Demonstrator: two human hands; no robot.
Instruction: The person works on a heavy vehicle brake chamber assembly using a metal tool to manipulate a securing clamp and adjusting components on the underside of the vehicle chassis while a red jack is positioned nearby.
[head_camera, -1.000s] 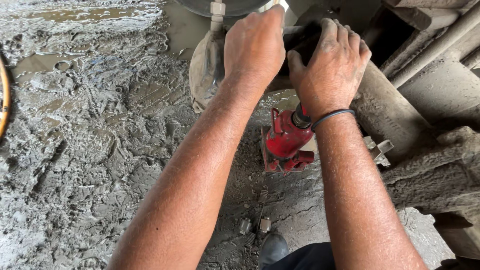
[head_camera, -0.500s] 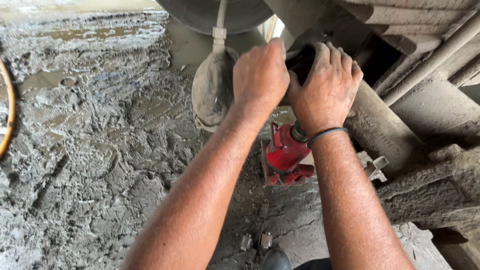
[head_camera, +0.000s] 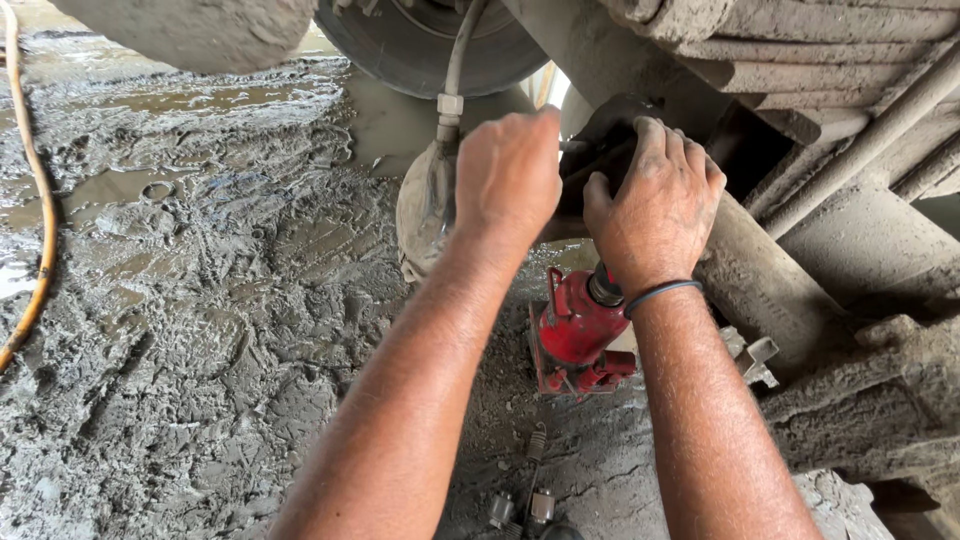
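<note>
reaching under a muddy vehicle, both hands work on a dark part (head_camera: 600, 165) tucked beneath the frame, directly above a red jack (head_camera: 578, 335). the left hand (head_camera: 507, 180) is curled, knuckles toward the camera, fingers closed at the part's left edge; whether it grips the part or a small tool there i cannot tell, since the fingertips are hidden. the right hand (head_camera: 655, 205) lies over the part's top and right side, fingers bent around it and holding it. a dark band (head_camera: 660, 293) circles that wrist.

what could go wrong, as a judgement: both wrists sit right over the jack under a loaded frame. the jack stands on soft, wet mud (head_camera: 200, 300), so it might sink or lean and let the load settle onto the fingers. everything looks slick with mud, so a grip could slip and knuckles could strike the metal nearby. the part, if freed suddenly, could drop onto the jack head.

around them: a hose (head_camera: 450, 70) with a white fitting hangs just left of the left hand, running down to a mud-caked drum (head_camera: 420, 220), and crowds that hand's room. a tyre (head_camera: 420, 45) sits behind. a thick beam (head_camera: 760, 280) slants beside the right forearm, hemming it in. small bolts (head_camera: 520, 505) and a spring lie on the ground near the jack, and an orange hose (head_camera: 35, 230) runs along the far left.
</note>
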